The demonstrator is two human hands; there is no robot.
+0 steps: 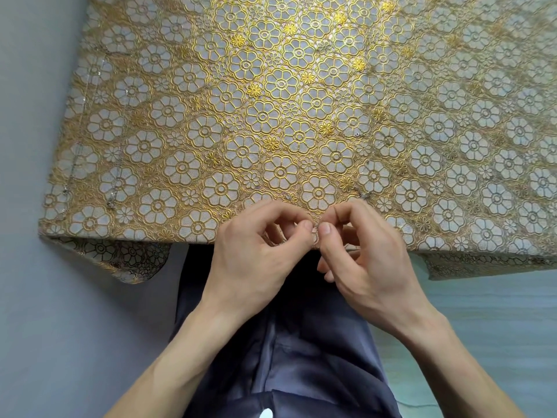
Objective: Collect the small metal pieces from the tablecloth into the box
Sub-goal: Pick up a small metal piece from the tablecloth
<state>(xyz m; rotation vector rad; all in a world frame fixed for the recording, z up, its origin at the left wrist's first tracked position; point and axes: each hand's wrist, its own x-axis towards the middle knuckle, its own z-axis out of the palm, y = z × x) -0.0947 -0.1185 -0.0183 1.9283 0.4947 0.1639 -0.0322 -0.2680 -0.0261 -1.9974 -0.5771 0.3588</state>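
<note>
Where the tablecloth [271, 86] drops over its near edge, the left hand [256, 251] and right hand [370, 254] meet, thumb tips nearly touching. Each grip is pressed together, thumb against curled forefinger, and the two pinch one small metal piece [315, 228] that shows only as a glint between them. Further pieces lie well apart on the cloth, among them a second piece [356, 134] and a third piece [364, 195]. The box is not in view. Such pieces are judged light, rigid and slippery, and likely to snag in the raised floral lace. A fingertip or nail hold at the piece's edges, lifted straight off the weave, seems the surest.
</note>
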